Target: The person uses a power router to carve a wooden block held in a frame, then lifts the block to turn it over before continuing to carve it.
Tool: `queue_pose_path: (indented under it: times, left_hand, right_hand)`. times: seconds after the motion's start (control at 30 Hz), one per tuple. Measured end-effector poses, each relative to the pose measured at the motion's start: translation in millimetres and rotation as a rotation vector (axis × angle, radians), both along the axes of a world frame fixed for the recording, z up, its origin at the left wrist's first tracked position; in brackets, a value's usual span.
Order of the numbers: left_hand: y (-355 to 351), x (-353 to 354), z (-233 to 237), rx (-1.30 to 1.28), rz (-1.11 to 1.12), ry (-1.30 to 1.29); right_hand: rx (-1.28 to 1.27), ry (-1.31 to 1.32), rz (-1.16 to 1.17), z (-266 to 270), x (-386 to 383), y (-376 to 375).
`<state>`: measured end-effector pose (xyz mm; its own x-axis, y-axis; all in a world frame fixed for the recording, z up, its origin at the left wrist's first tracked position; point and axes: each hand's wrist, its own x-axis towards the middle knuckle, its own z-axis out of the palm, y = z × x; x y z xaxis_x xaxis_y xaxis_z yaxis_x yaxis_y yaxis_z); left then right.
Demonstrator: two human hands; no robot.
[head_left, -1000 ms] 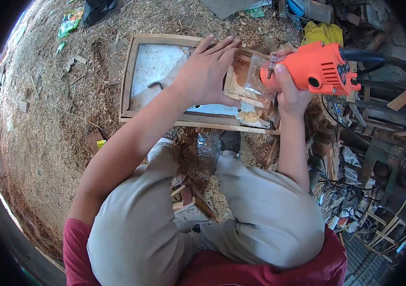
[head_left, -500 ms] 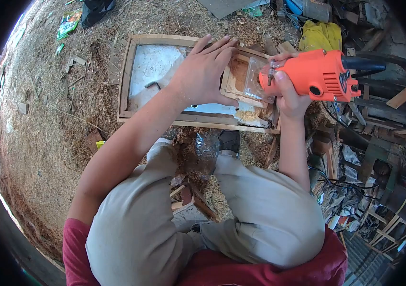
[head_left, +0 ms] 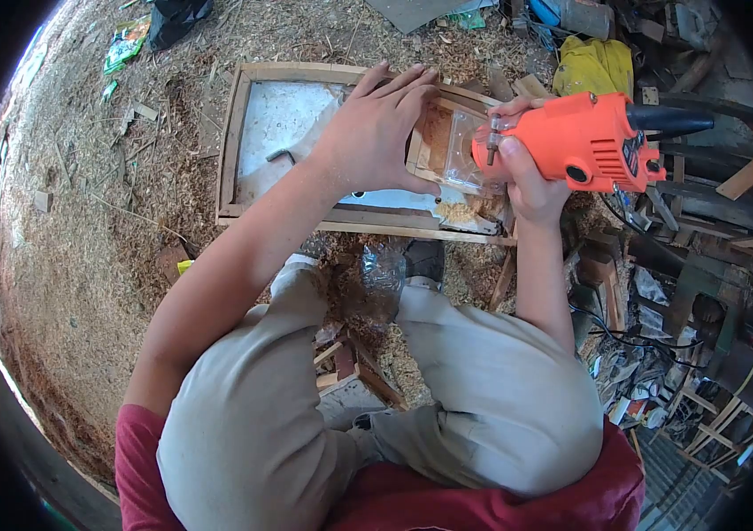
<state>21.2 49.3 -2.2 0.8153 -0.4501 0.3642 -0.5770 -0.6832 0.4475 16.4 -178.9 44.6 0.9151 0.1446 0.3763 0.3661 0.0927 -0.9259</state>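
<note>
My right hand [head_left: 531, 177] is wrapped around the body of an orange trim router [head_left: 584, 142]. The router lies tilted on its side, its clear plastic base [head_left: 465, 150] against a small wooden frame [head_left: 419, 157]. Over the left end of that small frame rests my left hand [head_left: 376, 128], thumb and fingers spread wide and pressing down. Beneath both is a larger wooden frame [head_left: 297, 69] with a pale, worn board [head_left: 284, 115] inside. A black hex key [head_left: 281, 156] lies on this board, left of my left wrist. The router's bit is hard to make out.
Wood shavings [head_left: 93, 292] cover the ground. A yellow cloth or bag [head_left: 595, 66] sits beyond the router. Scrap wood [head_left: 752, 166] and cables crowd the right side. A crumpled clear plastic bottle [head_left: 383, 268] lies between my feet, below the large frame.
The router and my right hand have shifted slightly left, bringing the clear base further over the small frame. My left hand stays nearly still.
</note>
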Motion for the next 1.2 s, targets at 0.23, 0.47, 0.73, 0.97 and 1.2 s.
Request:
queue_pose_path:
  times: [0.23, 0.47, 0.73, 0.97, 1.2]
  left_hand:
    - [0, 0, 1, 0.028, 0.004, 0.003]
    - [0, 0, -1, 0.033, 0.004, 0.006]
    - [0, 0, 0, 0.036, 0.009, 0.007]
    - [-1, 0, -1, 0.054, 0.016, 0.002]
    - [0, -1, 0, 0.049, 0.009, 0.016]
  right_hand:
    - [-0.001, -0.056, 0.013, 1, 2, 2]
    - [-0.014, -0.055, 0.018, 4, 3, 3]
    - [-0.006, -0.069, 0.014, 1, 5, 3]
    - [-0.01, -0.072, -0.004, 3, 6, 7]
    - [-0.042, -0.11, -0.033, 0, 14, 2]
